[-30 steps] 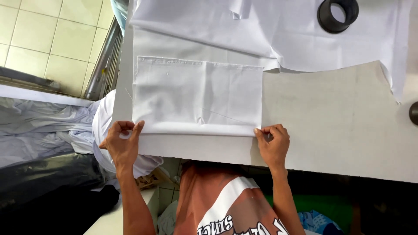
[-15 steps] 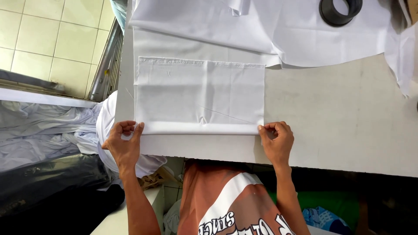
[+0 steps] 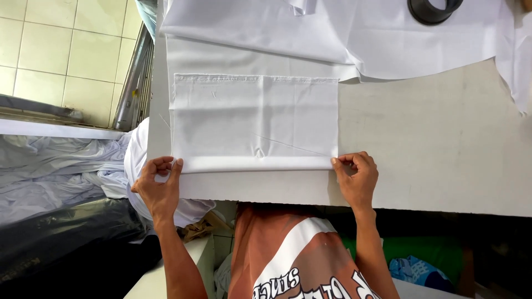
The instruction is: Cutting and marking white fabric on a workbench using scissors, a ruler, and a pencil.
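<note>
Both hands (image 3: 159, 185) (image 3: 357, 176) pinching folded white cloth (image 3: 255, 122), black ring (image 3: 434, 8) beyond, table (image 3: 432, 144)

One head-worn camera looks steeply down, close above the table (image 3: 432, 144) edge.

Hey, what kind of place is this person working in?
Probably a sewing or garment workshop: both hands, left hand and right hand, pinch a folded white fabric panel on a cutting table, with more white cloth spread behind.

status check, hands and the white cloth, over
Left hand and right hand pinch near corners of the folded white cloth. Cloth flat on table. Nothing in the way.
</note>
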